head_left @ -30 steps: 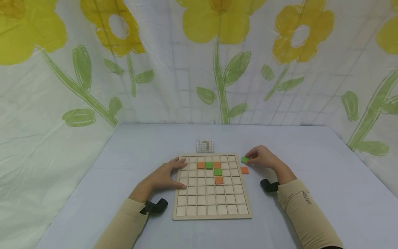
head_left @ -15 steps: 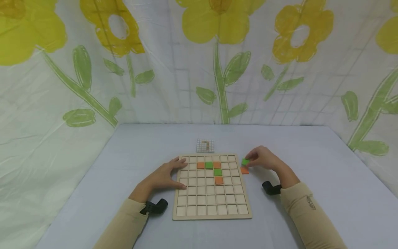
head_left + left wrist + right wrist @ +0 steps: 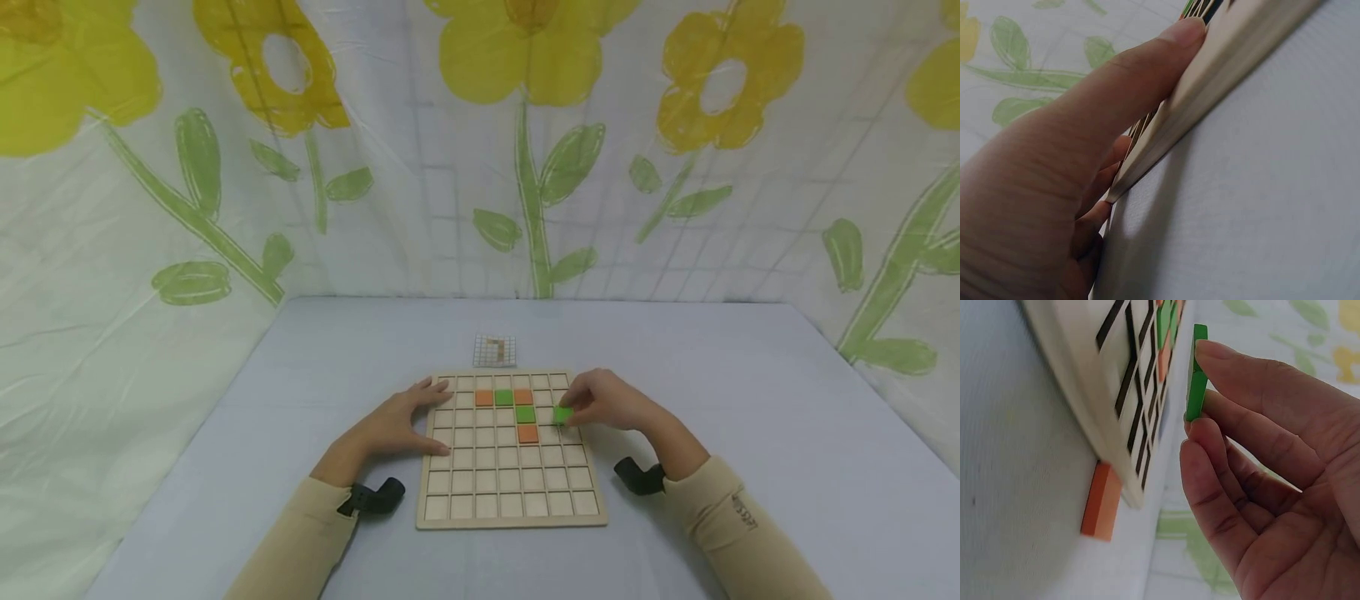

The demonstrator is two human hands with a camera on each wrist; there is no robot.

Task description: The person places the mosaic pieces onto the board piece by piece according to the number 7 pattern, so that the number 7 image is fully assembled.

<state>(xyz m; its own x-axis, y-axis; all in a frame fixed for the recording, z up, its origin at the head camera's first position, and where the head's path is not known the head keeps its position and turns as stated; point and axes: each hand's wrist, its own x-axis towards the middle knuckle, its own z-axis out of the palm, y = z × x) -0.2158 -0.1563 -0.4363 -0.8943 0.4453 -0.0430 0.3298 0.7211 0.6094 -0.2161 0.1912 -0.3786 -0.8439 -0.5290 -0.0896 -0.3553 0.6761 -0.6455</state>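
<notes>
My right hand [image 3: 611, 402] pinches a green square tile [image 3: 562, 415] between thumb and fingers, above the right part of a wooden grid board [image 3: 512, 522]. The right wrist view shows that green tile [image 3: 1197, 381] nearly edge-on and apart from the board. My left hand [image 3: 393, 423] rests on the board's left edge with thumb and fingers spread; in the left wrist view its thumb [image 3: 1147, 62] lies on the frame. Three orange tiles, one of them the lowest orange tile [image 3: 528, 434], and two green tiles sit in cells, forming a corner shape.
A small card [image 3: 495, 351] with a printed grid pattern lies behind the board. One loose orange tile [image 3: 1102, 503] lies on the table against the board's right edge, hidden behind my right hand in the head view. A flowered curtain [image 3: 480, 167] hangs behind the table.
My right hand has carried the green tile leftward from beside the board to above its right columns, first passing the loose orange tile. My left hand has stayed in place.
</notes>
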